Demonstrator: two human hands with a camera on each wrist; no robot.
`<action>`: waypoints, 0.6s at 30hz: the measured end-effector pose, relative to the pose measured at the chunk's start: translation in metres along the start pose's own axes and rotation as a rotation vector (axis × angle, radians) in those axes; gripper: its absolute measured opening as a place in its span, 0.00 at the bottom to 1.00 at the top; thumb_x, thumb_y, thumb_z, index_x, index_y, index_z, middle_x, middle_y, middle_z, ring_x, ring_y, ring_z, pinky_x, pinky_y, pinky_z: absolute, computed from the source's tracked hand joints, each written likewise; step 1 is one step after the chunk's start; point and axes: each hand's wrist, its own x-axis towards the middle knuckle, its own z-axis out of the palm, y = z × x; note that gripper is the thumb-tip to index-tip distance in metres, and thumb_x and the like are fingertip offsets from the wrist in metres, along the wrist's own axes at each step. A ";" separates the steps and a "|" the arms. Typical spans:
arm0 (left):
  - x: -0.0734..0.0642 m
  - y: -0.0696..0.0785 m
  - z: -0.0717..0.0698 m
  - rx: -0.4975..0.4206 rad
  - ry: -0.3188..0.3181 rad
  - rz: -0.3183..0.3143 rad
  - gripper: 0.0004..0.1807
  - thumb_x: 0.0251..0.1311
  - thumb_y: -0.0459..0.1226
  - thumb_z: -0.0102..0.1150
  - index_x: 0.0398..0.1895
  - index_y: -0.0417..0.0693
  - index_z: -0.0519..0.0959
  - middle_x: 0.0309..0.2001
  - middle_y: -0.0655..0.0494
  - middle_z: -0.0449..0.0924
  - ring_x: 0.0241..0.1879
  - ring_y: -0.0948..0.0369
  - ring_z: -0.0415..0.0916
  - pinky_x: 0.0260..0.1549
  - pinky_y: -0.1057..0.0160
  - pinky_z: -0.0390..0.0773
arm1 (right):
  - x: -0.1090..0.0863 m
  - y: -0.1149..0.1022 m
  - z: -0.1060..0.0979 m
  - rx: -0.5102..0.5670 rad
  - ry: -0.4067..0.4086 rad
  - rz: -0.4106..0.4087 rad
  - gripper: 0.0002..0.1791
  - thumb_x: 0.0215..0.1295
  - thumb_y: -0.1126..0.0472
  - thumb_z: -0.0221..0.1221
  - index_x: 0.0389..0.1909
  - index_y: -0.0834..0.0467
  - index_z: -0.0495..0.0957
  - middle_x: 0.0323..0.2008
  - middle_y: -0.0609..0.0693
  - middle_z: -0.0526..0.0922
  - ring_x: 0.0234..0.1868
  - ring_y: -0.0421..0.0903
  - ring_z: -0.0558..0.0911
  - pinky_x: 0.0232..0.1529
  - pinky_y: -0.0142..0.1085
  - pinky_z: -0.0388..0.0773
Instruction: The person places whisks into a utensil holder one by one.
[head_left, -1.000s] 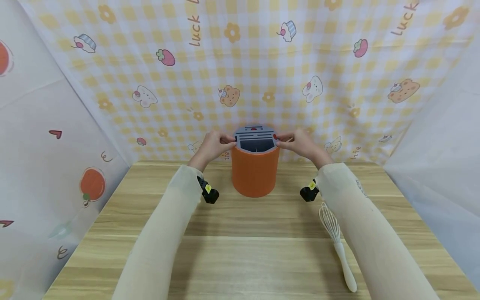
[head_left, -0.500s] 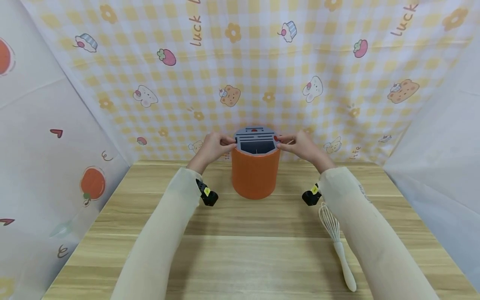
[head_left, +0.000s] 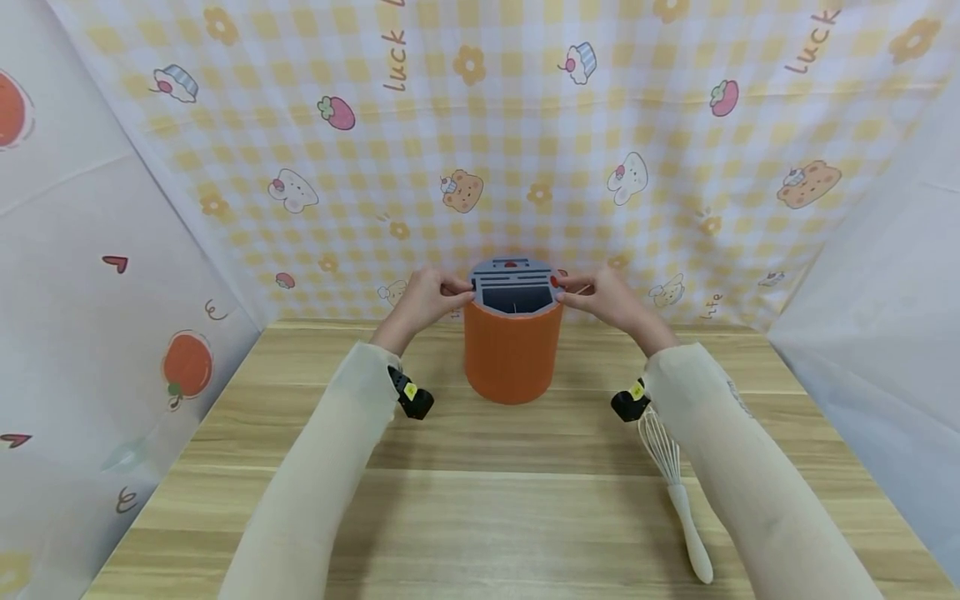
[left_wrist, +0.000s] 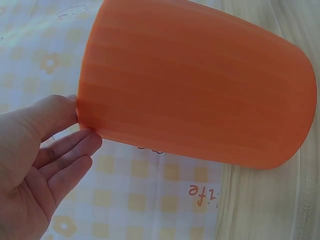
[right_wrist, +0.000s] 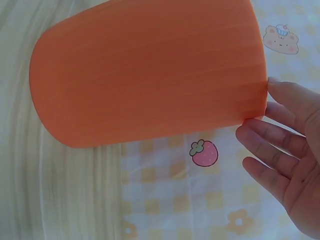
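Observation:
An orange utensil holder [head_left: 513, 358] with a grey slotted top [head_left: 517, 275] stands near the back of the wooden table. The top has narrow slits and one wide dark opening at its front. My left hand [head_left: 429, 302] pinches the rim on the left side, thumb and fingertips at the edge. On the opposite side my right hand [head_left: 609, 302] grips the rim the same way. In the left wrist view, the left hand [left_wrist: 45, 155] is at the holder's top end, its lower fingers lightly bent. The right wrist view has the right hand [right_wrist: 290, 150] pinching that end too.
A cream whisk [head_left: 678, 500] lies on the wooden table [head_left: 480, 517], beside my right forearm. Behind the holder hangs a yellow checked cloth [head_left: 510, 125] with cartoon prints. A white printed sheet [head_left: 90, 333] borders the left side, and a pale cloth [head_left: 885, 375] the right.
The holder has slid a little toward me, with both hands moving along at its rim. The whisk has stayed in place.

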 end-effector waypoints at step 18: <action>-0.018 0.002 0.000 0.034 0.007 0.073 0.10 0.57 0.37 0.61 0.40 0.42 0.84 0.37 0.50 0.82 0.32 0.60 0.77 0.29 0.64 0.78 | -0.018 -0.004 0.005 0.052 0.005 -0.110 0.21 0.62 0.59 0.59 0.54 0.64 0.75 0.41 0.60 0.81 0.36 0.52 0.80 0.36 0.39 0.78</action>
